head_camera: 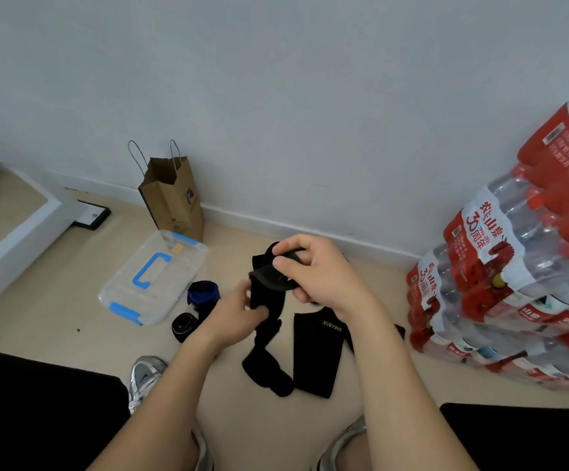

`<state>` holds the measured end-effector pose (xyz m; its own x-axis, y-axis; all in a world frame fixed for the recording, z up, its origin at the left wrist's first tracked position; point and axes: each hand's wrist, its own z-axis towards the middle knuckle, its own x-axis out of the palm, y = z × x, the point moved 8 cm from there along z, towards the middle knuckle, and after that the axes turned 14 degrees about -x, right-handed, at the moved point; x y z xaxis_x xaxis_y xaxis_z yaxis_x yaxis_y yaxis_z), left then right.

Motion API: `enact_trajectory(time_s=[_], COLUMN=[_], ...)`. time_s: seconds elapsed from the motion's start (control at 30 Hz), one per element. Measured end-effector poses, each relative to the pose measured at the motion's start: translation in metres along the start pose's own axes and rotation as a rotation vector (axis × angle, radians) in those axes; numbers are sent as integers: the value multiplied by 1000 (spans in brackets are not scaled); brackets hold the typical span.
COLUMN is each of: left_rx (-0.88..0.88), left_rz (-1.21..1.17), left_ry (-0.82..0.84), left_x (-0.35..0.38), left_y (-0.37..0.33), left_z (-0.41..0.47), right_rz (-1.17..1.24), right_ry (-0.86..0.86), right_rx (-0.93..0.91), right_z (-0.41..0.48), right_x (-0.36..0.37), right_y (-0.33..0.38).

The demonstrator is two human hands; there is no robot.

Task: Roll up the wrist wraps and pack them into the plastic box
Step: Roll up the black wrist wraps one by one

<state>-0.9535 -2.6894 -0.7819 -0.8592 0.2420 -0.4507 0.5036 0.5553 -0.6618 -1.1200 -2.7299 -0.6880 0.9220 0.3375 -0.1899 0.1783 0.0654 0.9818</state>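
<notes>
Shrink-wrapped water bottle packs (pixel 514 266) fill the right edge of the frame. The plastic box (pixel 123 290), lid on, lies on the floor left of centre. A flat black wrap (pixel 315 358) lies unrolled at lower centre. The wrist wrap (pixel 269 270) being worked is at centre, partly coiled, its tail trailing to the floor. The right hand (pixel 320 270) pinches the coil between thumb and curled fingers. The left hand (pixel 235 317) grips the strap just below. A blue roll (pixel 203 294) and a black roll (pixel 183 326) sit just beside the box. Recommendation: keep the tail taut and its edges aligned while turning, so the coil stays tight.
</notes>
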Motion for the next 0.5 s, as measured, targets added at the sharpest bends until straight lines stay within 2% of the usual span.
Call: enact_trajectory(time_s=[0.1, 0.27, 0.4, 0.5], left_rx=[176, 480, 529, 503], left_rz=[-215, -166, -249, -311], left_ry=[-192, -194, -244, -199], left_x=[-32, -54, -65, -69], left_y=[-39, -93, -104, -112], left_z=[-17, -56, -73, -78], right_rz=[27, 287, 577, 504], right_ry=[-27, -94, -144, -120], right_rx=[-25, -49, -119, -229], right_z=[1, 3, 2, 0], right_x=[4, 7, 2, -5], right_y=[-3, 3, 19, 39])
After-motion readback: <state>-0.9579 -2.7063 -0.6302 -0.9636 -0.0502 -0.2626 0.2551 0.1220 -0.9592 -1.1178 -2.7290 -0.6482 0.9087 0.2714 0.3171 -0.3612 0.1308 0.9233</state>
